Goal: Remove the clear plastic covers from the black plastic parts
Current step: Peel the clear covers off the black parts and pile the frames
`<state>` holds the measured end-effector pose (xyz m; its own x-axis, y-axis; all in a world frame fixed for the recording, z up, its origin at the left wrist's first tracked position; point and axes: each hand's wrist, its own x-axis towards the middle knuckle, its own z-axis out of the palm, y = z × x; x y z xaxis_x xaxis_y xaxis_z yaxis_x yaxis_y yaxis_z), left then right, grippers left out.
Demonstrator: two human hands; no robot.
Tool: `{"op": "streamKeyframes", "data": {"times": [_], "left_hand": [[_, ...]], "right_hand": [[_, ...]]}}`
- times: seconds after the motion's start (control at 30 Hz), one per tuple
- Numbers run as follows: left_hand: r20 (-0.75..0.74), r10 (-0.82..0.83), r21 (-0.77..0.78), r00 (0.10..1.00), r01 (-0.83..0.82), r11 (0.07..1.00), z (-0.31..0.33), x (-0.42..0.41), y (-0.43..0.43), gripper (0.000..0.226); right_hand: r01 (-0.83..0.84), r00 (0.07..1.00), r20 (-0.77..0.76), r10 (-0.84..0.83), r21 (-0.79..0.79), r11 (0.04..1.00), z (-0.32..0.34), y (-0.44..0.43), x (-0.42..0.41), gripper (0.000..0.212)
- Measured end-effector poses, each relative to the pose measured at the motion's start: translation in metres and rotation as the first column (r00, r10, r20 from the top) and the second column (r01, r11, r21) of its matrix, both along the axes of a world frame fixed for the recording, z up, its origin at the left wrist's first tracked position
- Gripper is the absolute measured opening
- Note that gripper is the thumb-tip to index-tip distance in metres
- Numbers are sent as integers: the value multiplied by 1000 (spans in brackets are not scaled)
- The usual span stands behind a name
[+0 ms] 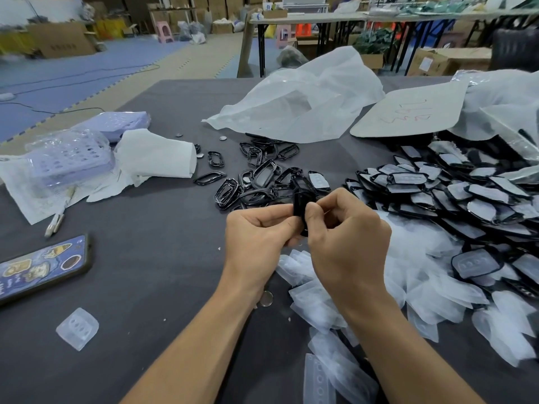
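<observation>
My left hand and my right hand meet above the middle of the grey table, and both pinch one black plastic part held on edge between their fingertips. Whether a clear cover is on it cannot be told. Behind the hands lies a heap of bare black frames. To the right spreads a pile of black parts with clear covers on them. Loose clear covers lie under and beside my right forearm.
A phone in a picture case lies at the left, and a single clear cover sits near the front left. White paper and purple trays in wrap sit at the left. White plastic bags and a grey board lie at the back.
</observation>
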<state>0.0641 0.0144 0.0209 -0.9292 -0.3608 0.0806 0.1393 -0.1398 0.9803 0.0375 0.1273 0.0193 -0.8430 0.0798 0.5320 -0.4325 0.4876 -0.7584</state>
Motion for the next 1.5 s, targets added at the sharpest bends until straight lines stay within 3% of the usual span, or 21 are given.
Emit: {"op": "streamKeyframes", "data": {"times": [0.2, 0.33, 0.53, 0.7, 0.9, 1.17, 1.27, 1.37, 1.47, 1.5], "left_hand": [[-25, -20, 2, 999, 20, 1000, -1, 0, -2, 25], [-45, -8, -28, 999, 7, 1000, -1, 0, -2, 34], [63, 205, -243, 977, -184, 953, -5, 2, 1, 25], [144, 243, -268, 959, -199, 943, -2, 0, -6, 23], [29, 243, -272, 970, -226, 935, -1, -1, -7, 17], [40, 213, -65, 976, -210, 976, -2, -9, -14, 36], [29, 211, -126, 977, -206, 970, -5, -8, -12, 23], [65, 111, -152, 992, -101, 983, -6, -8, -11, 25], [66, 156, -69, 986, -151, 986, -3, -12, -16, 36], [80, 202, -24, 976, -201, 979, -1, -12, -21, 37]], "right_hand": [[102, 992, 70, -101, -4, 995, 1, 0, -2, 28], [-67, 978, 187, 89, -122, 990, 1, -1, -6, 12], [-205, 944, 222, 245, -191, 960, -3, 1, -6, 15], [-299, 905, 263, 334, -165, 940, -5, 1, -9, 20], [-379, 876, 248, 414, -177, 908, -5, 0, -6, 30], [-276, 907, 272, 320, -189, 942, -2, -2, -5, 20], [-232, 898, 307, 316, -278, 932, -4, -1, -7, 20], [-271, 873, 319, 368, -310, 911, -1, -1, -6, 21], [-185, 942, 253, 221, -159, 970, 4, 5, -8, 18], [-121, 971, 199, 132, -65, 990, 7, 10, -11, 29]]}}
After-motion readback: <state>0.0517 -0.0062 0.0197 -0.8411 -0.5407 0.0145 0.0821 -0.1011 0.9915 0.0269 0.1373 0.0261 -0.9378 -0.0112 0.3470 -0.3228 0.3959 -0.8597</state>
